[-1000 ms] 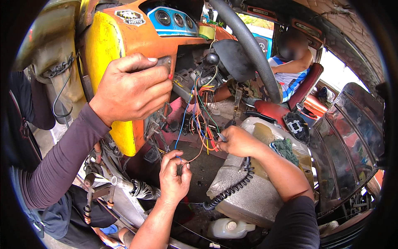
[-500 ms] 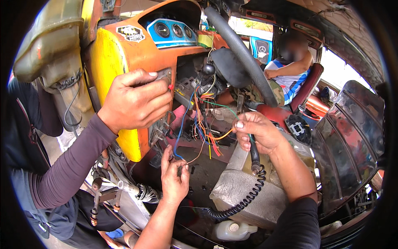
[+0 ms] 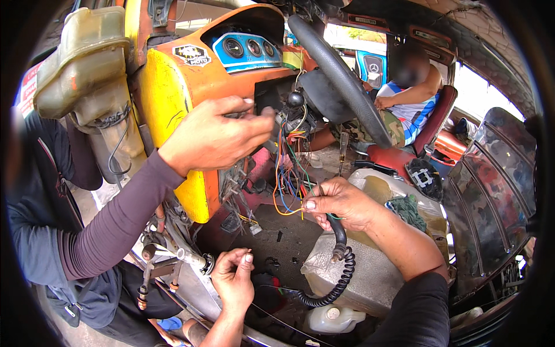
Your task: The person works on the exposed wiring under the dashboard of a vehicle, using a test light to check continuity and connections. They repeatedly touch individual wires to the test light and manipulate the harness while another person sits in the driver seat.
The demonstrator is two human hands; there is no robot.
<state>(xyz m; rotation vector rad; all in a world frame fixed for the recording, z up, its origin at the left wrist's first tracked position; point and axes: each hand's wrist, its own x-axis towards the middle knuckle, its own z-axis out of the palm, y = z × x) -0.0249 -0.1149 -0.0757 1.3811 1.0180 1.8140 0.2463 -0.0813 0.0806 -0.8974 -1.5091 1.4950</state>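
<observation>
My right hand (image 3: pixel 342 205) is closed, with thumb and fingers pinching a yellow-orange wire (image 3: pixel 282 211). A green wire (image 3: pixel 302 168) runs to the same hand. The thick black end of a coiled cable (image 3: pixel 340 238) hangs below the palm, its upper part hidden by my fingers. My left hand (image 3: pixel 233 280) is low at the centre, apart from the wires, fingers curled and thumb against the index; anything in the pinch is too small to make out. Several coloured wires hang from the steering column (image 3: pixel 296 118). A co-worker's hand (image 3: pixel 217 136) reaches in at the left, near that column.
An orange and yellow dashboard (image 3: pixel 173 95) with a blue gauge panel (image 3: pixel 245 49) stands at the left. The steering wheel (image 3: pixel 341 81) crosses the upper middle. A silver-grey cover (image 3: pixel 352 266) and a white jug (image 3: pixel 332 319) are below. Another person (image 3: pixel 407 110) sits at the back right.
My left hand has let go of the blue and brown wires and moved down. My right hand has drawn slightly left and down. The co-worker's hand has moved right, toward the steering column.
</observation>
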